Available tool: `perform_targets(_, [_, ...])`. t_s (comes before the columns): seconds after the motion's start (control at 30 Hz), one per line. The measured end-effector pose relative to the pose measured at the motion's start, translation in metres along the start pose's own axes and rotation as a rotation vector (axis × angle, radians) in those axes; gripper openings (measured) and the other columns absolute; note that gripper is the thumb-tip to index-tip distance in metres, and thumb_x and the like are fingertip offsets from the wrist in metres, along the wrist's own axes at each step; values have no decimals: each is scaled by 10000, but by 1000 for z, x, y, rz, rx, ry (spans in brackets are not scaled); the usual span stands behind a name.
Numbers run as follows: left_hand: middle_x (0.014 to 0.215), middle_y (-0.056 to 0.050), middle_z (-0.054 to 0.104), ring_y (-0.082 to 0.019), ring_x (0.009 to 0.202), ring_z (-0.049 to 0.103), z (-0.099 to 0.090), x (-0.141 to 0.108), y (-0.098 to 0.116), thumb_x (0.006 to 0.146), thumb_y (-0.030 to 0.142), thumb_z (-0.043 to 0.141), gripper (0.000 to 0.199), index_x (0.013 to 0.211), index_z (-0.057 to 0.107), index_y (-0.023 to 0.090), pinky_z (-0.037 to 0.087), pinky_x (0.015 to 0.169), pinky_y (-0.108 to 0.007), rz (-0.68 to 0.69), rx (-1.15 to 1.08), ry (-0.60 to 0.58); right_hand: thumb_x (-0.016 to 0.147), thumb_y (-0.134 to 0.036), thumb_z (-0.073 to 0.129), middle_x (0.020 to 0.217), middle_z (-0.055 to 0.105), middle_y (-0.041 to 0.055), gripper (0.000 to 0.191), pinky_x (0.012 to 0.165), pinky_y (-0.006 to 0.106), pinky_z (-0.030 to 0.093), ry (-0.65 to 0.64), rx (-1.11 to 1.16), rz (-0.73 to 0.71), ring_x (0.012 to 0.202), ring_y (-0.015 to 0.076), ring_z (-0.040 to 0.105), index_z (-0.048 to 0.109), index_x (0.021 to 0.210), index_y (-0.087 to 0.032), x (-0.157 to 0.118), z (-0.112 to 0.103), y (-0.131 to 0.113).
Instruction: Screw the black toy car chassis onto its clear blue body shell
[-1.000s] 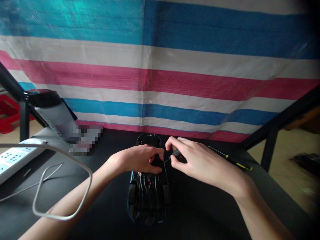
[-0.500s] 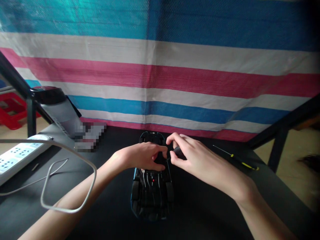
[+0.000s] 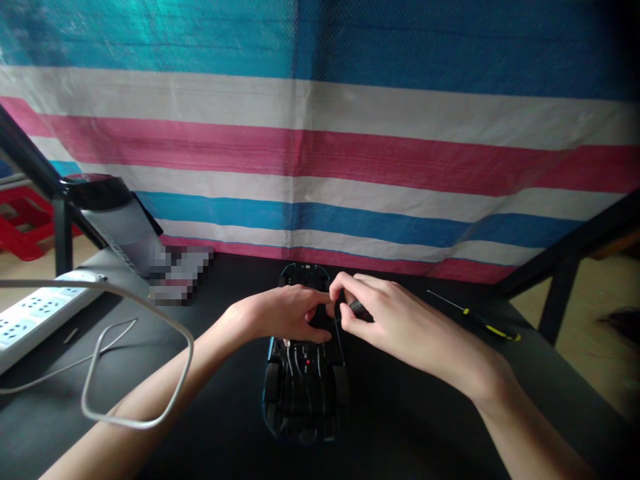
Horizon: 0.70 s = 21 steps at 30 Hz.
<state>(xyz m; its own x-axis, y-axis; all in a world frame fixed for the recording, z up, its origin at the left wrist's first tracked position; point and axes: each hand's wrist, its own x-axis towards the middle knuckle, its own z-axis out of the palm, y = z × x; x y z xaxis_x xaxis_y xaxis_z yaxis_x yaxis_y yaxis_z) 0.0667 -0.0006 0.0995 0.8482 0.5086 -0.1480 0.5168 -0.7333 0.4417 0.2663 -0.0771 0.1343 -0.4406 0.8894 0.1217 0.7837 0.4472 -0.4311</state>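
A dark toy car (image 3: 307, 393) lies upside down on the black table (image 3: 410, 413), its underside and wheels facing up. My left hand (image 3: 295, 313) rests across the car's far half, index finger and thumb apart, with the tips near the car's right side. At that same side my right hand (image 3: 373, 307) has its fingers curled around a small black wheel (image 3: 358, 308). The fingertips of both hands nearly meet. What lies under my left palm is hidden.
A screwdriver (image 3: 480, 320) with a black and yellow handle lies at the right. On the left are a white power strip (image 3: 45, 307), a looped white cable (image 3: 135, 422) and a leaning grey bottle (image 3: 117, 227). A striped sheet (image 3: 320, 160) hangs behind.
My right hand has shifted slightly left, closer to my left fingertips, and the black wheel has turned in its fingers. My left hand has barely moved.
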Motion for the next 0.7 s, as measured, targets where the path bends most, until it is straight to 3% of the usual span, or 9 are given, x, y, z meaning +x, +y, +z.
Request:
perform_targets(0.07, [894,-17,685,-166,753,646,0,0,0,875,391,705,254,1035,651,201,421,641,-256,-2,-5,-3,960,-207,561,950,701,-15,127,777,288,464,23,-35,-7,868,171,685,591,1060,-279,1,1,1])
perform_targets(0.2, [911,-19,687,-166,763,641,-1,-1,0,875,400,708,274,1063,643,210,410,637,-255,-8,-4,-15,1047,-315,442,675,635,-36,152,598,300,399,34,-168,77,643,191,675,588,1031,-278,3,4,4])
perform_targets(0.33, [890,-9,680,-162,760,641,-2,-1,0,878,383,702,268,1080,639,217,406,632,-249,7,-25,-11,1003,-272,536,872,697,-26,69,707,287,451,17,-65,19,806,175,698,569,1064,-279,1,2,5])
perform_targets(0.4, [888,-5,680,-163,763,648,-1,-1,1,875,377,702,281,1103,635,227,405,626,-245,1,-30,-23,953,-242,590,973,702,-13,144,747,286,464,33,-55,7,876,175,694,554,1089,-275,0,1,5])
perform_targets(0.6, [894,-11,685,-170,757,644,-2,-1,2,876,399,697,305,1127,634,237,410,633,-251,-21,-18,-31,1027,-313,481,719,668,-40,94,604,307,417,42,-127,64,651,182,677,562,1049,-271,1,1,8])
perform_targets(0.7, [881,-5,681,-166,752,644,-3,-1,3,869,372,705,290,1116,631,237,406,624,-246,-16,-28,-35,985,-257,544,891,713,-23,81,694,298,451,20,-52,21,790,174,699,550,1064,-276,1,0,8])
